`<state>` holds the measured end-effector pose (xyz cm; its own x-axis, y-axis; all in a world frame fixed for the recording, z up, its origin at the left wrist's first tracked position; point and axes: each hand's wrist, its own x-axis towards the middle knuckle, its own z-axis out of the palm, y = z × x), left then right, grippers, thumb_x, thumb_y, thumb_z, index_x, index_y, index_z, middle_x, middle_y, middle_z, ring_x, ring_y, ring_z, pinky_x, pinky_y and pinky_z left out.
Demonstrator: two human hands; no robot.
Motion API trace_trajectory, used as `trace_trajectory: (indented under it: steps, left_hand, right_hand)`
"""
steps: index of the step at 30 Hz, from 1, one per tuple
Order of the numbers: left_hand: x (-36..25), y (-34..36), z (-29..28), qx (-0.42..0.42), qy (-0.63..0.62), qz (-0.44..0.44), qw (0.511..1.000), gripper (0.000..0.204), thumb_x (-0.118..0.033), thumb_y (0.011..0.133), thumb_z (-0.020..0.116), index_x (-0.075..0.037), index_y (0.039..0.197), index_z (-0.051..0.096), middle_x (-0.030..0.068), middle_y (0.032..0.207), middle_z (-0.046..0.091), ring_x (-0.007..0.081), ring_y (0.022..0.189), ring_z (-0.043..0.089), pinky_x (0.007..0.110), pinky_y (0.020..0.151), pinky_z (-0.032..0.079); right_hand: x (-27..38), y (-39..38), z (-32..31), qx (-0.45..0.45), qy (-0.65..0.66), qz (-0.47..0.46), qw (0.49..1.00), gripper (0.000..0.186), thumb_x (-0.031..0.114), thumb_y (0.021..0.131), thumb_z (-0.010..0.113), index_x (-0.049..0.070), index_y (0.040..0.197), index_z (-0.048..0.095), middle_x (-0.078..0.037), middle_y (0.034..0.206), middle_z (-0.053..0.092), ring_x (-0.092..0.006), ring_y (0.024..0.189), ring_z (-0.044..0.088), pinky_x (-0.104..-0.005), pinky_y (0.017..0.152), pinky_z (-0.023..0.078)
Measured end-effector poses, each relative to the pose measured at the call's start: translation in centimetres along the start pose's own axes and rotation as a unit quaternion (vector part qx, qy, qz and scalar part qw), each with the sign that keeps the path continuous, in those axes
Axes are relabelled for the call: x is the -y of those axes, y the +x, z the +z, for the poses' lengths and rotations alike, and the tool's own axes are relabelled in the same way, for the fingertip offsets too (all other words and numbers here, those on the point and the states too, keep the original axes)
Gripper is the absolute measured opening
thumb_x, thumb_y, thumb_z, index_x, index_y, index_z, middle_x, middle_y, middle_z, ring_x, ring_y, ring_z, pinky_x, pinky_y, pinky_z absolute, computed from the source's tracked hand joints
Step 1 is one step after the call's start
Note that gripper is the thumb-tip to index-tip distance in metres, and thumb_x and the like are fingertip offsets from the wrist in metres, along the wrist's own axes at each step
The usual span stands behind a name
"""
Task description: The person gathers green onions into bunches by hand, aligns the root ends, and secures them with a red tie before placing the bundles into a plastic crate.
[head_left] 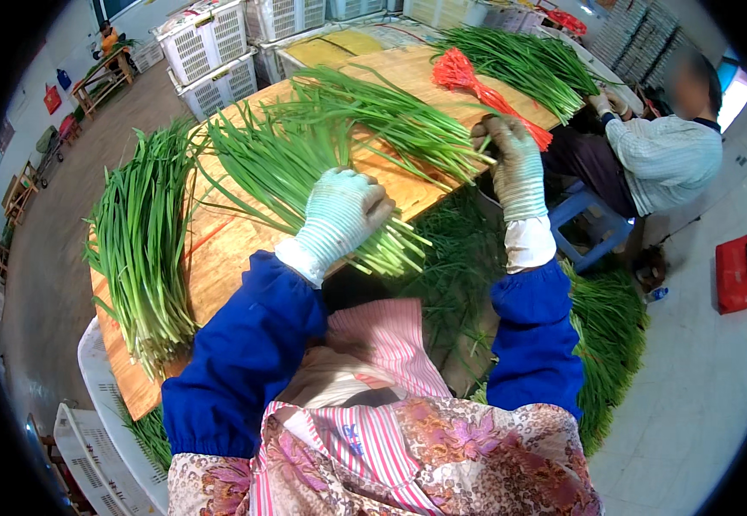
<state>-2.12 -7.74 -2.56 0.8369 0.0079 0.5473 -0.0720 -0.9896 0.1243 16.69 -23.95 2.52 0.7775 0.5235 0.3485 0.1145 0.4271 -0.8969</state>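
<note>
Head view: I am watching the gloved left hand [336, 215] curling its fingers around a green bunch [262, 176], whose pale stems [395, 247] are poking past the edge of the wooden board [219, 277]. The right hand [513, 159] is bending its fingers by the stem ends of a second bunch [382, 107]; whether they are pinching, I cannot tell. Red netting [458, 72] is lying beside that hand.

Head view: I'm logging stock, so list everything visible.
chive bundles: four, green, on tabletop
tabletop: one, tan wood, centre
netting: one bunch, red, on tabletop
crates: several, white, behind tabletop, lower left
chive heap: one, green, lower right
stool: one, blue, right
co-worker: one, pale top, right
boxlike item: one, red, right floor
far person: one, orange top, upper left
sleeves: two, blue, forearms
left hand: one, pale glove, on chives
right hand: one, pale glove, at stem ends
</note>
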Motion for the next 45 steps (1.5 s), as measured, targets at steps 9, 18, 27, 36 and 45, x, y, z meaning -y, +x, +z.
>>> trace_trajectory:
  steps: [9,18,27,36,45]
  left_hand:
    - [-2.8,3.4,-0.1,-0.106,-0.109,0.029,0.988,0.036,-0.02,0.075,0.066,-0.009,0.109,0.06,0.0111,0.109,0.059,0.0308,0.099,0.056,0.041,0.088,0.044]
    - [-5.2,7.8,-5.0,-0.109,0.003,0.038,0.993,0.019,-0.017,0.077,0.066,-0.008,0.094,0.064,0.008,0.102,0.063,0.0273,0.089,0.062,0.036,0.077,0.051]
    - [-3.6,14.4,-18.8,-0.495,-0.201,0.328,0.779,0.018,-0.007,0.085,0.063,-0.003,0.102,0.065,0.012,0.087,0.069,0.0159,0.077,0.067,0.027,0.063,0.058]
    - [0.8,3.1,-2.0,-0.017,-0.158,0.007,0.987,0.032,-0.022,0.086,0.06,-0.001,0.111,0.059,0.0142,0.112,0.06,0.0266,0.105,0.057,0.036,0.088,0.046]
    - [0.4,-0.5,-0.3,0.016,-0.099,-0.019,0.995,0.031,-0.024,0.084,0.06,-0.005,0.108,0.062,0.0139,0.101,0.063,0.0327,0.102,0.057,0.041,0.096,0.041]
  right_hand:
    - [-0.5,-6.1,4.5,0.035,0.012,0.046,0.998,0.012,0.015,0.089,0.055,0.003,0.088,0.058,-0.003,0.074,0.061,-0.0095,0.064,0.054,-0.0204,0.059,0.042]
    - [4.1,-8.4,-6.7,-0.086,0.233,-0.071,0.966,0.012,0.012,0.087,0.06,0.006,0.083,0.051,-0.001,0.063,0.047,-0.0069,0.054,0.042,-0.0184,0.044,0.033]
    - [-1.8,-10.1,-12.5,-0.01,-0.611,-0.006,0.792,0.032,0.022,0.077,0.063,0.007,0.106,0.064,-0.015,0.102,0.063,-0.0305,0.096,0.061,-0.0351,0.085,0.047]
    - [-1.5,-2.1,-0.1,0.121,-0.614,-0.059,0.778,0.025,0.029,0.079,0.057,0.009,0.089,0.067,-0.016,0.093,0.064,-0.0315,0.09,0.061,-0.0415,0.077,0.049]
    - [-2.0,-0.2,-0.4,0.125,-0.29,0.158,0.935,0.021,0.019,0.079,0.058,0.001,0.089,0.065,-0.007,0.06,0.057,-0.0161,0.058,0.055,-0.031,0.059,0.046]
